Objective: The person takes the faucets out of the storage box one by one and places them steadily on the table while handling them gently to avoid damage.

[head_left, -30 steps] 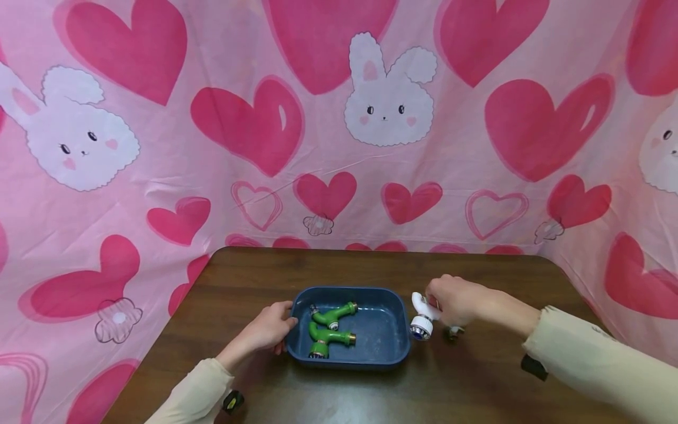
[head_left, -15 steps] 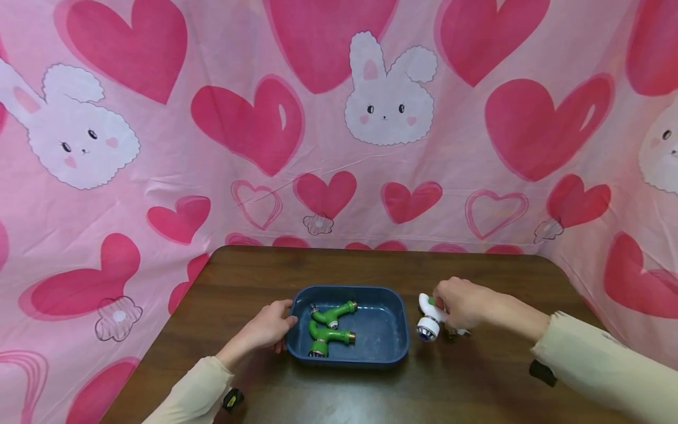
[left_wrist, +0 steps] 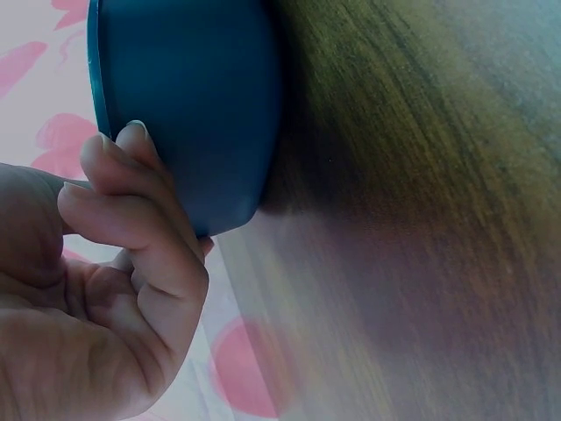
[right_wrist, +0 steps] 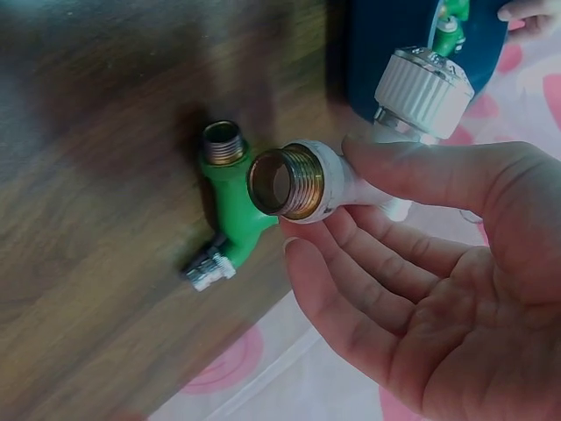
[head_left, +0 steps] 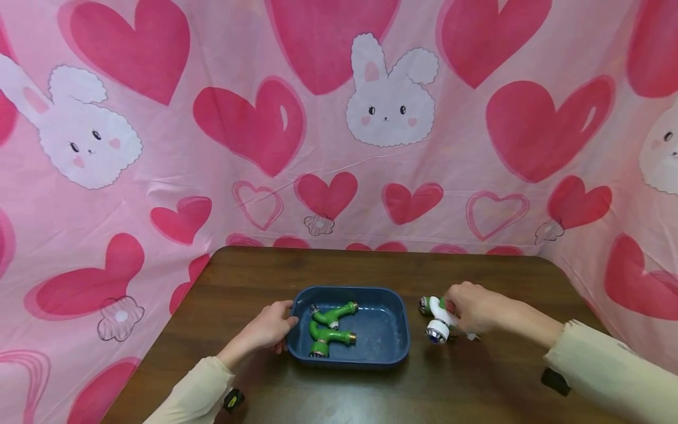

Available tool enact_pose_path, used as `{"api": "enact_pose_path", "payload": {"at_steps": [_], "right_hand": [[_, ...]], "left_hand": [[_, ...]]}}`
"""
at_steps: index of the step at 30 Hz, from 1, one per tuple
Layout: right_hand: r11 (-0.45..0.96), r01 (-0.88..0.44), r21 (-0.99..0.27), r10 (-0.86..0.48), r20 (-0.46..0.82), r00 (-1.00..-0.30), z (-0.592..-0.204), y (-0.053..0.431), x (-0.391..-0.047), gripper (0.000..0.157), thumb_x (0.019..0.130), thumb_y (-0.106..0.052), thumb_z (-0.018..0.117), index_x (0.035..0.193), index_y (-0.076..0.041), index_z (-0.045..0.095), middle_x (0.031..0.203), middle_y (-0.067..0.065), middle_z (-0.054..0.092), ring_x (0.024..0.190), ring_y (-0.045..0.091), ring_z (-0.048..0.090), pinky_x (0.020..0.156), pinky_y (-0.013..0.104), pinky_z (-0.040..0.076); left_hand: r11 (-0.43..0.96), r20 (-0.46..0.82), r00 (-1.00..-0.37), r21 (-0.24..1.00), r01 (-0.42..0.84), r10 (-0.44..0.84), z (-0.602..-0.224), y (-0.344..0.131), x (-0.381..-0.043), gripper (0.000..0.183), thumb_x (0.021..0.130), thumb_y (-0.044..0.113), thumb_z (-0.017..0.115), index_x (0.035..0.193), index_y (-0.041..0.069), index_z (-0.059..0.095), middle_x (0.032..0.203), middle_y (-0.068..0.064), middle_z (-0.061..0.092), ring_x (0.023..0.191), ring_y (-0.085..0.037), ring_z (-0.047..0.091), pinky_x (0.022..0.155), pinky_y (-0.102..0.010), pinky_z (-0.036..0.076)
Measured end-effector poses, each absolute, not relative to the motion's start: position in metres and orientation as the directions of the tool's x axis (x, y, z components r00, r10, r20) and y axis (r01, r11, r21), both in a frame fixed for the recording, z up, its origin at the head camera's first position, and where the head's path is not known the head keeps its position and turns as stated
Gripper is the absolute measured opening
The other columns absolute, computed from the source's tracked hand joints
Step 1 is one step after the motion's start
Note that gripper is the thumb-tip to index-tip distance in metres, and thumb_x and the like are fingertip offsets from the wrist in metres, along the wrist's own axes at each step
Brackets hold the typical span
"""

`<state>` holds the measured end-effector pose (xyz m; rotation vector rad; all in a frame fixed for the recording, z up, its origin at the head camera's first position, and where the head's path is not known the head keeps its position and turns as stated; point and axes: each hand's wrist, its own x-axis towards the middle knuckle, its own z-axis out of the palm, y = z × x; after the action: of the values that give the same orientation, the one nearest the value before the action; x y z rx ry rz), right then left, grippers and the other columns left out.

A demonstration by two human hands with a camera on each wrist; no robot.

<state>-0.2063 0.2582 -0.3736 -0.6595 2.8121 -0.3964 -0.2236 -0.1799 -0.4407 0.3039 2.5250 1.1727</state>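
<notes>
My right hand holds a white plastic faucet by its body, to the right of the blue tub. In the right wrist view, the threaded brass inlet of the white faucet points away from the palm. Under it a green faucet lies on the table, partly hidden by my hand in the head view. With my left hand I grip the left wall of the tub, fingers along its outer side. Two green faucets lie inside the tub's left half.
The brown wooden table runs back to a pink curtain with hearts and rabbits. A small metallic part shows just below my right hand. Dark straps hang at both wrists.
My right hand has moved to the right and slightly nearer, carrying the white faucet away from the tub. More of the green faucet beneath it now shows. My left hand stays put.
</notes>
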Motion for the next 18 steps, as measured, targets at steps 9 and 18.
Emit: {"api": "enact_pose_path", "payload": {"at_steps": [9, 18], "right_hand": [[0.864, -0.380, -0.331, -0.450, -0.164, -0.878, -0.380, 0.272, -0.205, 0.028, 0.077, 0.000, 0.082, 0.074, -0.014, 0.058, 0.068, -0.005, 0.051, 0.060, 0.011, 0.045, 0.050, 0.026, 0.039], [0.865, -0.371, -0.338, -0.444, -0.169, -0.880, -0.382, 0.274, -0.207, 0.028, 0.075, -0.001, 0.084, 0.075, -0.013, 0.059, 0.070, -0.004, 0.052, 0.062, 0.012, 0.049, 0.052, 0.027, 0.043]], "left_hand": [[0.642, -0.216, -0.919, 0.765, 0.050, 0.329, -0.442, -0.179, -0.225, 0.054, 0.108, 0.007, 0.056, 0.154, -0.015, 0.037, 0.060, -0.010, 0.062, 0.040, -0.016, 0.055, 0.041, -0.031, 0.050], [0.652, -0.221, -0.923, 0.757, 0.040, 0.314, -0.442, -0.178, -0.226, 0.054, 0.108, 0.007, 0.057, 0.154, -0.014, 0.038, 0.059, -0.011, 0.062, 0.040, -0.017, 0.055, 0.042, -0.034, 0.052]]}}
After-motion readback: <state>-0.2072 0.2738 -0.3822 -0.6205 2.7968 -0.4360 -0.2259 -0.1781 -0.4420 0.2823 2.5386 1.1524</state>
